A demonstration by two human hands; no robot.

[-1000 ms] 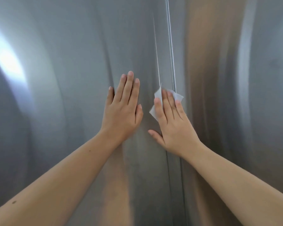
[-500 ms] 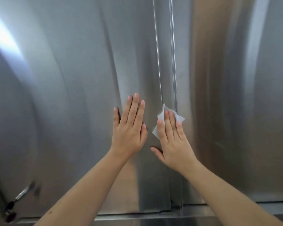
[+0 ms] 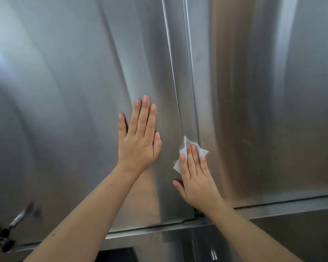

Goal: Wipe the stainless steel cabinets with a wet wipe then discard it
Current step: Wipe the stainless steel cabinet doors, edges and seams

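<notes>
White wet wipe [image 3: 178,166] — crumpled, jagged-edged | pressed under right hand [image 3: 197,180]

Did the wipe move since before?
Yes. Under the right hand, the wipe slid down the gap, nearer the bottom edge of the left door.

The left cabinet door [image 3: 74,110] fills the left and centre of the frame and the right cabinet door [image 3: 273,110] fills the right side, the two meeting at a vertical seam [image 3: 189,72] just right of centre. The left hand [image 3: 138,146] lies flat on the left cabinet door at mid-frame, just left of the seam. The right hand [image 3: 197,184] is below and to its right, its fingers [image 3: 194,159] on the wet wipe [image 3: 179,165], which lies against the doors across the seam. A latch [image 3: 17,222] sits at the lower left, and a horizontal ledge [image 3: 159,231] runs beneath both doors.
</notes>
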